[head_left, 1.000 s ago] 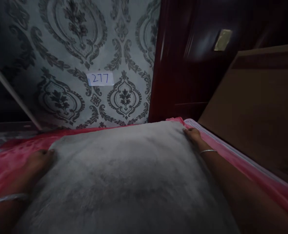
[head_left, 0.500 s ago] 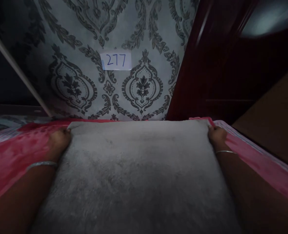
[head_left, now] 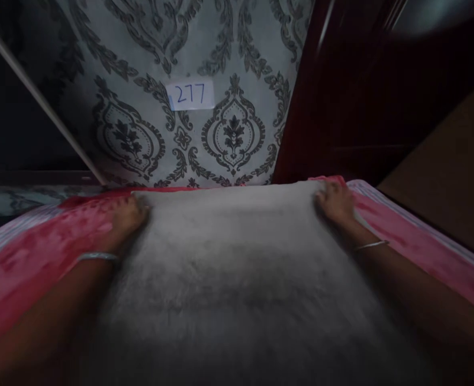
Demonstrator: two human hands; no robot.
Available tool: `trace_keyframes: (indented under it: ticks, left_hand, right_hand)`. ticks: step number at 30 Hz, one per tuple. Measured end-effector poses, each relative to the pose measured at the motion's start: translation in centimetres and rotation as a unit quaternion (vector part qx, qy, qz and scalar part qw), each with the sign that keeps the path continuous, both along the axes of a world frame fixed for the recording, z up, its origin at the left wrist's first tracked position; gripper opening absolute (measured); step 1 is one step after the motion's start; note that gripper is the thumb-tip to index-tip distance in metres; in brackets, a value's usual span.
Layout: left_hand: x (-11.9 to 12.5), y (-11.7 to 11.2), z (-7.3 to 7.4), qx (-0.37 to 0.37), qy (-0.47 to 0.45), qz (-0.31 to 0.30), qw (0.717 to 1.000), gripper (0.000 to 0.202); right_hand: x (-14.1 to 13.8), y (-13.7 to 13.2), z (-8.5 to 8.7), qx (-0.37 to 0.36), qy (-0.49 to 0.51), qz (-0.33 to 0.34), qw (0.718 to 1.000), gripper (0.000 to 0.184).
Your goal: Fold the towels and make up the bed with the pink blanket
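A grey cloth (head_left: 237,230) with darker mottling lies spread in front of me over a pink-red blanket (head_left: 36,252). My left hand (head_left: 130,214) rests at its far left corner, fingers apart and slightly bent. At the far right corner my right hand (head_left: 336,202) lies on the cloth, its fingers spread over the edge. Both hands are a little blurred. The near part of the cloth fades into shadow.
Patterned wallpaper (head_left: 184,177) rises behind the bedding, with a paper label reading 277 (head_left: 190,94). A dark red wooden panel (head_left: 341,107) stands at the right, beside a brown board (head_left: 453,177). Striped fabric (head_left: 15,230) shows at the left.
Both hands have moved inward from the cloth's far corners, and their pinching fingers have loosened and spread onto it. My view has shifted slightly.
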State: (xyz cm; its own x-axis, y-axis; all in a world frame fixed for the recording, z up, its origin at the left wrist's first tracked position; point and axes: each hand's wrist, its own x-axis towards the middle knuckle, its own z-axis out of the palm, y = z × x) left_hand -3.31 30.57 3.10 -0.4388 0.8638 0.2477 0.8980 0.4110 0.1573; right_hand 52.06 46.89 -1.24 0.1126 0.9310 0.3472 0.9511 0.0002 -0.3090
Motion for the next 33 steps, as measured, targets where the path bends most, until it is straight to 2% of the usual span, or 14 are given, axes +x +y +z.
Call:
trace_keyframes:
  ticks: [1, 3, 5, 6, 8, 11, 14, 16, 19, 22, 25, 28, 33]
  left_hand:
    - [2.2, -1.0, -0.6, 0.008, 0.033, -0.043, 0.999, 0.072]
    - [7.1, -3.8, -2.5, -0.014, 0.07, -0.205, 0.976, 0.066]
    - [11.5, -7.2, -4.6, -0.059, 0.071, -0.374, 0.923, 0.061]
    - [13.1, -8.8, -5.4, -0.063, 0.069, -0.418, 0.904, 0.061]
    - [14.9, -10.9, -6.3, -0.06, 0.069, -0.425, 0.901, 0.062]
    - [14.0, -12.0, -5.7, -0.093, 0.072, -0.36, 0.925, 0.064]
    - [10.0, -13.7, -4.5, -0.128, 0.077, -0.254, 0.956, 0.063]
    - [6.6, -16.4, -3.8, -0.14, 0.077, -0.18, 0.971, 0.063]
    - [2.0, -22.0, -3.3, -0.159, 0.056, -0.074, 0.983, 0.065]
    - [-0.5, -27.1, -3.1, -0.161, 0.025, -0.021, 0.986, 0.065]
    - [-0.4, -30.2, -3.2, -0.114, 0.028, -0.003, 0.993, 0.062]
    - [1.5, -32.1, -3.4, -0.073, 0.037, 0.038, 0.996, 0.061]
    - [3.8, -33.2, -3.2, -0.116, -0.038, 0.149, 0.981, 0.057]
  right_hand:
    - [-1.6, -2.4, -0.6, -0.001, -0.033, 0.083, 0.996, 0.059]
    - [-4.7, -7.9, -2.3, -0.008, -0.075, 0.251, 0.965, 0.061]
    - [-7.2, -12.9, -3.8, -0.022, -0.104, 0.379, 0.919, 0.06]
    - [-8.1, -14.8, -4.2, -0.026, -0.111, 0.409, 0.906, 0.06]
    - [-8.8, -16.8, -4.3, -0.045, -0.119, 0.419, 0.899, 0.06]
    - [-7.3, -16.5, -2.9, -0.098, -0.129, 0.369, 0.915, 0.059]
    - [-2.5, -16.1, -1.9, -0.136, -0.122, 0.252, 0.95, 0.056]
    - [2.2, -17.3, -1.9, -0.155, -0.11, 0.154, 0.97, 0.056]
    - [9.7, -20.6, -2.4, -0.192, -0.091, 0.023, 0.977, 0.06]
    - [15.0, -24.0, -2.4, -0.23, -0.084, -0.044, 0.969, 0.058]
    - [16.8, -26.7, -1.8, -0.245, -0.105, -0.058, 0.962, 0.053]
    - [16.4, -29.1, -1.4, -0.229, -0.097, -0.099, 0.964, 0.053]
    - [15.5, -31.4, -2.0, -0.208, -0.067, -0.177, 0.96, 0.056]
